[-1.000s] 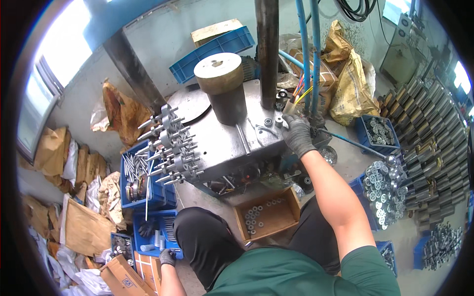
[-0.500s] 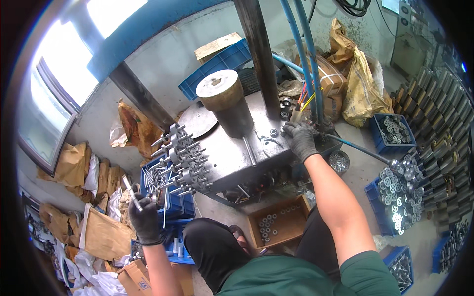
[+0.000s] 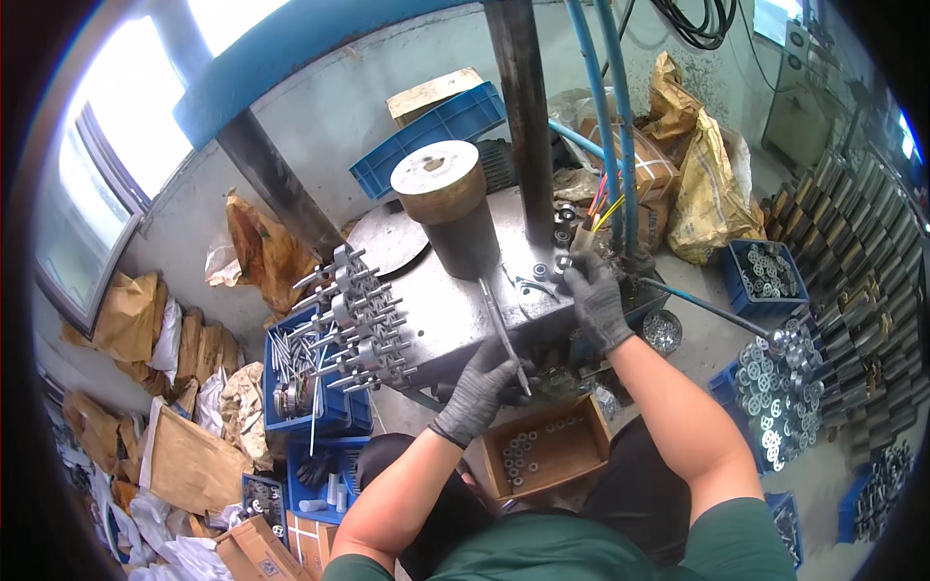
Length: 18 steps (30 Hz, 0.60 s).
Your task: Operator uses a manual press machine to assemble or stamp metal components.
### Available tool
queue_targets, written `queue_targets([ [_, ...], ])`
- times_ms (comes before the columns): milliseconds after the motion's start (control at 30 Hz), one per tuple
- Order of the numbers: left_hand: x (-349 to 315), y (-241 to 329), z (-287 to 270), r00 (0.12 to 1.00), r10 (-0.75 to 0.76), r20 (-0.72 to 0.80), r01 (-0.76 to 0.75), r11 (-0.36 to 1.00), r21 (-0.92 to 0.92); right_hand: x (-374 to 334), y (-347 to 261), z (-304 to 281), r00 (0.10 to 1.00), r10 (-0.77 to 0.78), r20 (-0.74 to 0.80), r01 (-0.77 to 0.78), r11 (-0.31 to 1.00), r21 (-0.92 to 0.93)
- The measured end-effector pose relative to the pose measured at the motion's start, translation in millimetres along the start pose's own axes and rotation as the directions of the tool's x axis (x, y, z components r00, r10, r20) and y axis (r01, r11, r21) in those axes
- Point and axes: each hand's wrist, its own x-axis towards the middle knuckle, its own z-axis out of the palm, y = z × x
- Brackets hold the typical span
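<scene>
My left hand (image 3: pixel 477 392), in a dark grey glove, is closed on a slim metal rod (image 3: pixel 521 373) at the front edge of the steel press table (image 3: pixel 450 310). That rod lines up with another rod-like piece on the table, and I cannot tell where one ends. My right hand (image 3: pixel 599 305), gloved too, pinches at a small ring-shaped bearing (image 3: pixel 562 262) on the table's right side. Another bearing (image 3: pixel 541 272) lies just left of its fingers. A thick steel ram (image 3: pixel 446 208) stands mid-table. Stacked wheel-like parts with pins (image 3: pixel 354 320) fill the table's left edge.
A blue crate of rods (image 3: pixel 291 363) stands at the left. Below the table is a wooden box (image 3: pixel 557 460) with several rings. Blue bins of metal wheels (image 3: pixel 770 271) and stacked cylindrical parts (image 3: pixel 862 271) line the right. A blue-handled lever (image 3: pixel 702 302) juts out rightward.
My left hand has swung from beside the rod crate at the left to the table's front edge, carrying a rod. My right hand has shifted slightly down and right, staying by the bearings.
</scene>
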Motion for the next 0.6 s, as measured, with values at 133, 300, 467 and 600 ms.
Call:
queue_targets([
  [133,13.3,-13.1,-1.6,0.994,0.034,0.103,-0.042,0.996,0.082,-42.9,-37.5,15.1,0.944,0.29,0.155,-0.318,0.925,0.207],
  [300,19.7,-27.9,8.8,0.97,0.131,0.204,-0.182,0.95,0.253,-53.4,-59.0,24.9,0.907,0.411,0.09,-0.421,0.883,0.209],
  [467,25.1,-34.0,9.2,0.979,0.034,0.202,-0.118,0.901,0.418,-57.2,-60.6,20.1,0.902,0.424,0.086,-0.432,0.871,0.233],
  [600,25.4,-32.8,7.7,0.987,0.009,0.159,-0.09,0.854,0.512,-54.3,-58.6,6.6,0.892,0.438,0.112,-0.451,0.874,0.177],
])
